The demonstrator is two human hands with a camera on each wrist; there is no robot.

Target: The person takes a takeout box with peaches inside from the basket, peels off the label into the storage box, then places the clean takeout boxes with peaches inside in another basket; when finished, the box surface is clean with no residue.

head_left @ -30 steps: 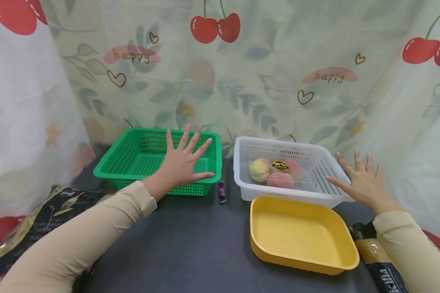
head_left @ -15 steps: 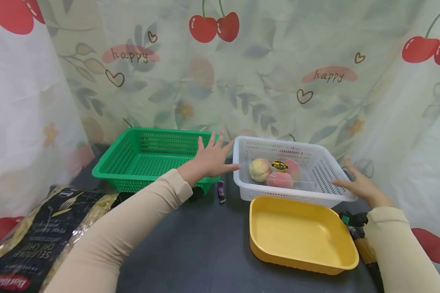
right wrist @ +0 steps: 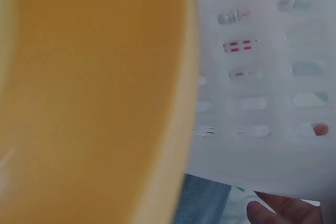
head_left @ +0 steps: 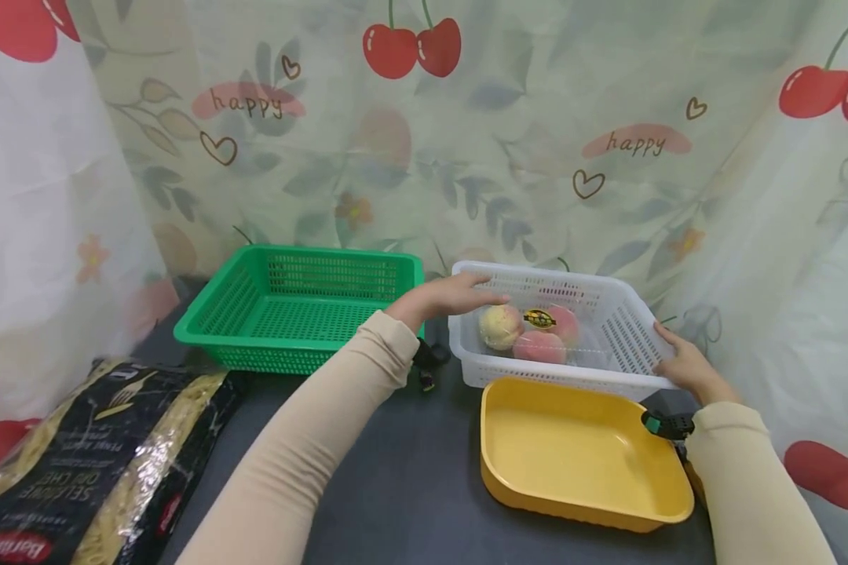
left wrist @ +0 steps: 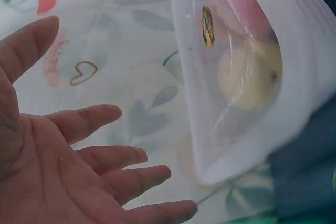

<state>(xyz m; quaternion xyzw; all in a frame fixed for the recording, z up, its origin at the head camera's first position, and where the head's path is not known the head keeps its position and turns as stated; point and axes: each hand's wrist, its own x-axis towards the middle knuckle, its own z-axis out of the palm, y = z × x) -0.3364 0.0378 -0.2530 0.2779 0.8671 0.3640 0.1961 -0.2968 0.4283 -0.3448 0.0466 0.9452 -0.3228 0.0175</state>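
A white basket [head_left: 565,380] holds a clear pack of peaches [head_left: 540,345]. My left hand [head_left: 452,298] is over the basket's left end, fingers reaching across the rim. In the left wrist view, the left hand [left wrist: 94,166] has its fingers spread, with a gap between them and the basket [left wrist: 189,145]. At the basket's right end is my right hand [head_left: 696,369], its fingers extended at the rim and seemingly touching it. Only some fingers [right wrist: 283,211] show in the right wrist view, by the basket's edge; their contact is unclear.
A yellow tray [head_left: 579,447] stands in front of the white basket. The green basket [head_left: 297,345] is at the back left, a purple-wrapped candy [head_left: 426,382] beside it, partly hidden. A black pasta bag [head_left: 78,471] lies at the left. Patterned curtains [head_left: 523,157] surround the table.
My left hand has moved right, from over the green basket to the white basket's left rim. The right hand has lowered and come left to the white basket's right end.
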